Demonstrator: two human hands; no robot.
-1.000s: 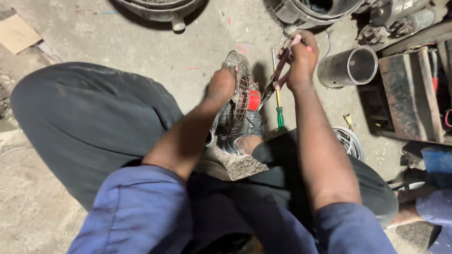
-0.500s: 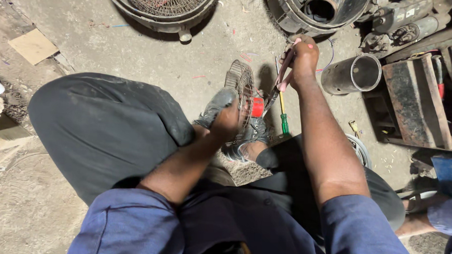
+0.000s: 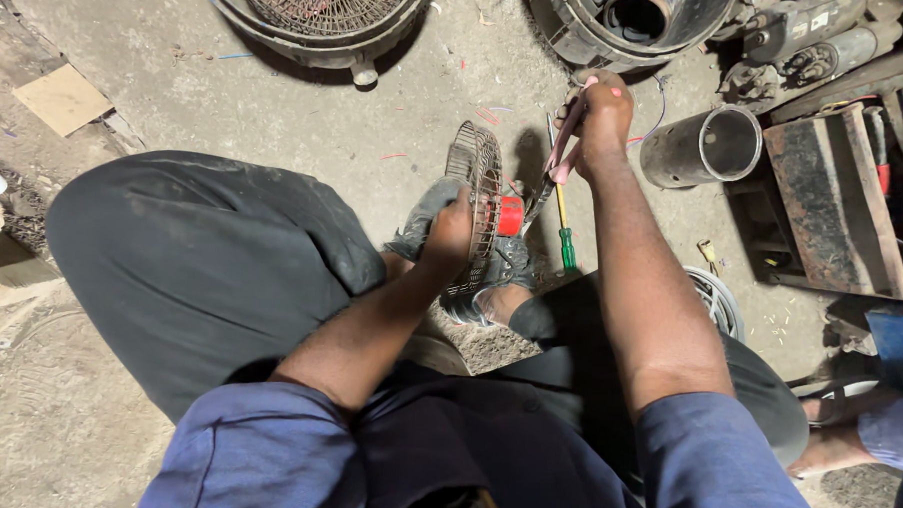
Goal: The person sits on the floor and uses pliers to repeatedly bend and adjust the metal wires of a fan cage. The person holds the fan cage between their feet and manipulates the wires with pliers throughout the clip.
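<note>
I sit on a concrete floor with my knees spread. My left hand (image 3: 450,227) grips the rim of a small rusty wire fan guard (image 3: 476,207), held upright on edge between my feet. A red hub cap (image 3: 511,216) sits at the guard's centre. My right hand (image 3: 594,114) is closed around the handles of pliers (image 3: 553,167), whose jaws point down toward the red hub. A screwdriver with a yellow shaft and green handle (image 3: 565,236) lies on the floor just under the pliers.
A large round fan guard (image 3: 320,9) lies at the top. A dark motor housing (image 3: 630,20) and a metal cylinder (image 3: 703,145) sit at upper right, beside a rusty metal box (image 3: 834,197). Cardboard (image 3: 62,98) lies at left. Another person's foot (image 3: 835,448) is at lower right.
My left hand has slid down along the guard's rim toward me. My right hand with the pliers stays near the hub. The view has shifted slightly.
</note>
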